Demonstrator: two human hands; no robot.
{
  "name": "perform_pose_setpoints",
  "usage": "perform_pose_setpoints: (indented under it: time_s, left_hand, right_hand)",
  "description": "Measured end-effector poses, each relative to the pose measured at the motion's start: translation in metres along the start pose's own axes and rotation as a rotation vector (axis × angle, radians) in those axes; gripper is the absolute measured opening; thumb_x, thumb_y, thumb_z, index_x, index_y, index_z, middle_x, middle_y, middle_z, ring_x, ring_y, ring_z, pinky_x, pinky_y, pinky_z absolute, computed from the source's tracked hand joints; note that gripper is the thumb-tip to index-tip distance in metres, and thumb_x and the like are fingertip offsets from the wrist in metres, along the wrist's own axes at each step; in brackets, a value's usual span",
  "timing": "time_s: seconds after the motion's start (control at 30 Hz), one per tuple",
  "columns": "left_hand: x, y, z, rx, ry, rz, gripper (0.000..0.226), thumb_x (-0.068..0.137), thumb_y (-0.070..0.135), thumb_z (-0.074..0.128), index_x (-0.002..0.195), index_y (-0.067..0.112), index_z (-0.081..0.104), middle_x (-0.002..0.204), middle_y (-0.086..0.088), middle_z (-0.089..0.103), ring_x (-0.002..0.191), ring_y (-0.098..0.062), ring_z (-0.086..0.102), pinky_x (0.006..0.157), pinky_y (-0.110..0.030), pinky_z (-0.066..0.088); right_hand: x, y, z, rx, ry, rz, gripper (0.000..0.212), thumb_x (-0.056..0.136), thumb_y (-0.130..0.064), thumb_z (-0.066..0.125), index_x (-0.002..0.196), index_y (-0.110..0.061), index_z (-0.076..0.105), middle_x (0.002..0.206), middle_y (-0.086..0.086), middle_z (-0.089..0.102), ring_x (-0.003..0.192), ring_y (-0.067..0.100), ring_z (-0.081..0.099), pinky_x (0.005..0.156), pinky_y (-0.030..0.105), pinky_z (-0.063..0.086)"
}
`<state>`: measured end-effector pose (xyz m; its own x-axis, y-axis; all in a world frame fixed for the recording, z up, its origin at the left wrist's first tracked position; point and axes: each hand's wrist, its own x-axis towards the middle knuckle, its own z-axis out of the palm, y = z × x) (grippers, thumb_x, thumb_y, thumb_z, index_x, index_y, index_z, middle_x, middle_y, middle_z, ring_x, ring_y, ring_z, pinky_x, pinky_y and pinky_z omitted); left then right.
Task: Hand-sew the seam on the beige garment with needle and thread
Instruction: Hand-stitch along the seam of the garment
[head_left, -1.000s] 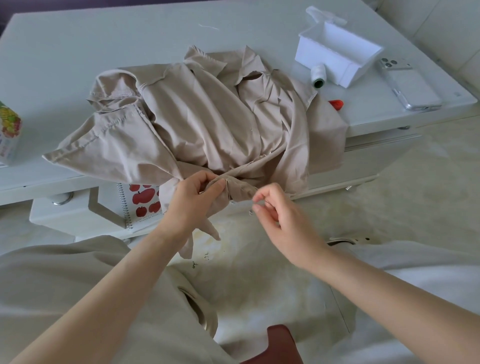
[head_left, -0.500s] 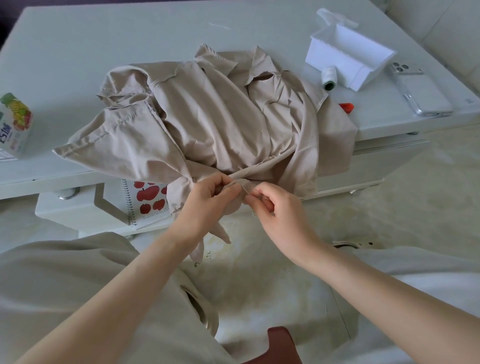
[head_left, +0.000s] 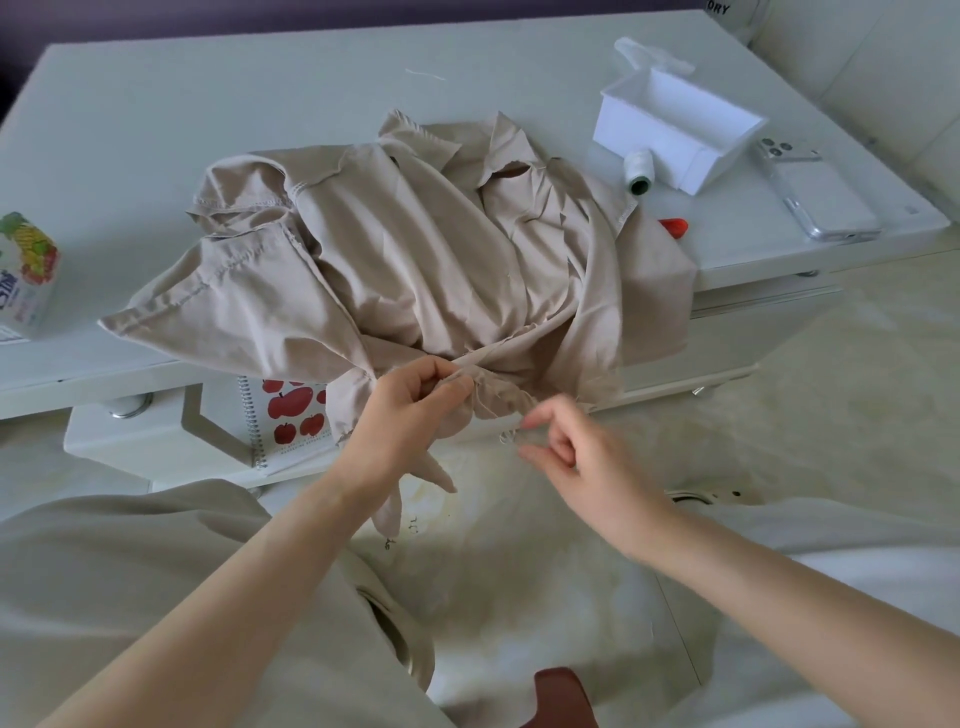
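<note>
Mid-stitch, as we read it. Beige garment (head_left: 415, 270) is heaped mid-table, its front part spilling over the table's (head_left: 130, 130) near edge. Our left hand (head_left: 410, 415) pinches the bunched seam just below that edge, thumb and forefinger closed on the fabric. Our right hand (head_left: 571, 457) sits just beside the seam, apart from the cloth, thumb and forefinger narrowed as if on needle or thread. The hand is blurred and the needle is too small to confirm, so we cannot tell what it grips. A faint thread seems to run from the seam toward it.

Thread spool (head_left: 638, 174), white box (head_left: 675, 130) and phone (head_left: 815, 192) sit at the table's far right corner; a carton (head_left: 26, 270) is at the left edge.

Next move, our call: draw the thread taut without puckering the seam further, then re-enter the needle close to the left-hand pinch.
</note>
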<state>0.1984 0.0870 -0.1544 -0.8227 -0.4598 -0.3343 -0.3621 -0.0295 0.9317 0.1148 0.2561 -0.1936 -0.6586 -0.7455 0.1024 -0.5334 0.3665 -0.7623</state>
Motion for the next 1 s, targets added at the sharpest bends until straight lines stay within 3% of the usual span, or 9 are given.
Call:
perform_pose_setpoints:
  time_s: [0.1,0.2,0.27,0.33,0.5,0.63,0.77,0.87,1.0]
  left_hand:
    - [-0.001,0.005,0.000,0.003,-0.037,0.008,0.016,0.093,0.022,0.057,0.089,0.012,0.068,0.092,-0.027,0.058,0.077,-0.019,0.058,0.045,-0.045,0.056]
    - [-0.002,0.011,0.002,-0.002,-0.062,0.030,0.015,0.093,0.023,0.058,0.087,0.014,0.070,0.094,-0.020,0.064,0.079,-0.015,0.060,0.046,-0.040,0.056]
    - [0.000,0.014,0.002,0.022,-0.074,0.056,0.015,0.093,0.024,0.058,0.085,0.019,0.070,0.092,-0.013,0.067,0.081,-0.014,0.063,0.052,-0.039,0.058]
    - [0.001,0.016,0.003,0.053,-0.079,0.066,0.015,0.093,0.024,0.058,0.085,0.020,0.070,0.092,-0.010,0.069,0.079,-0.009,0.063,0.059,-0.039,0.059]
    - [0.008,0.016,0.007,0.112,-0.020,0.093,0.013,0.092,0.017,0.058,0.086,0.014,0.069,0.069,-0.006,0.058,0.060,-0.002,0.051,0.057,-0.008,0.043]
    - [0.016,0.010,0.009,0.255,0.073,0.100,0.016,0.089,0.011,0.059,0.078,0.020,0.067,0.046,0.014,0.043,0.041,0.001,0.040,0.045,-0.006,0.032]
    - [0.017,0.011,0.015,0.294,0.056,0.130,0.011,0.088,0.018,0.062,0.078,0.016,0.067,0.050,0.012,0.046,0.043,0.000,0.040,0.046,-0.006,0.033]
    - [0.019,0.013,0.017,0.273,0.064,0.133,0.010,0.085,0.020,0.064,0.076,0.016,0.067,0.051,0.013,0.047,0.046,0.000,0.041,0.048,-0.006,0.034]
    - [0.019,0.016,0.019,0.251,0.049,0.142,0.009,0.084,0.021,0.064,0.078,0.015,0.066,0.052,0.007,0.046,0.044,-0.003,0.038,0.049,-0.014,0.037]
  right_hand:
    - [0.021,-0.004,-0.013,0.034,0.116,0.015,0.028,0.081,-0.008,0.072,0.098,-0.017,0.053,0.058,-0.009,0.028,0.055,0.005,0.037,0.060,0.012,0.035]
    - [0.041,-0.011,-0.026,0.056,-0.051,0.041,0.032,0.080,-0.015,0.073,0.106,-0.020,0.055,0.059,-0.009,0.031,0.055,0.004,0.038,0.060,0.012,0.034]
    - [0.052,-0.012,-0.030,0.031,-0.174,0.063,0.022,0.081,-0.025,0.072,0.098,-0.024,0.058,0.059,-0.009,0.034,0.054,0.005,0.035,0.057,0.019,0.031]
    - [0.059,-0.012,-0.032,-0.001,-0.233,0.061,0.016,0.084,-0.026,0.069,0.083,-0.012,0.062,0.055,-0.011,0.035,0.052,0.005,0.032,0.054,0.022,0.026]
    - [0.067,-0.009,-0.052,0.034,-0.251,0.096,0.022,0.088,-0.025,0.064,0.073,-0.009,0.062,0.044,-0.013,0.034,0.046,0.005,0.031,0.048,0.016,0.026]
    - [0.068,-0.002,-0.070,-0.049,-0.302,0.150,0.023,0.086,-0.031,0.065,0.073,-0.012,0.063,0.044,-0.014,0.034,0.046,0.004,0.034,0.050,0.015,0.030]
    - [0.067,0.004,-0.074,-0.107,-0.291,0.211,0.022,0.086,-0.032,0.065,0.071,-0.016,0.062,0.043,-0.013,0.038,0.044,0.003,0.038,0.052,0.018,0.037]
    - [0.065,0.000,-0.073,-0.177,-0.254,0.220,0.017,0.091,-0.034,0.059,0.080,-0.021,0.060,0.055,-0.013,0.046,0.047,-0.002,0.043,0.049,0.011,0.033]
    - [0.057,-0.011,-0.068,-0.206,-0.150,0.209,0.025,0.102,-0.025,0.035,0.119,-0.018,0.052,0.099,-0.011,0.053,0.081,-0.001,0.047,0.063,0.004,0.033]
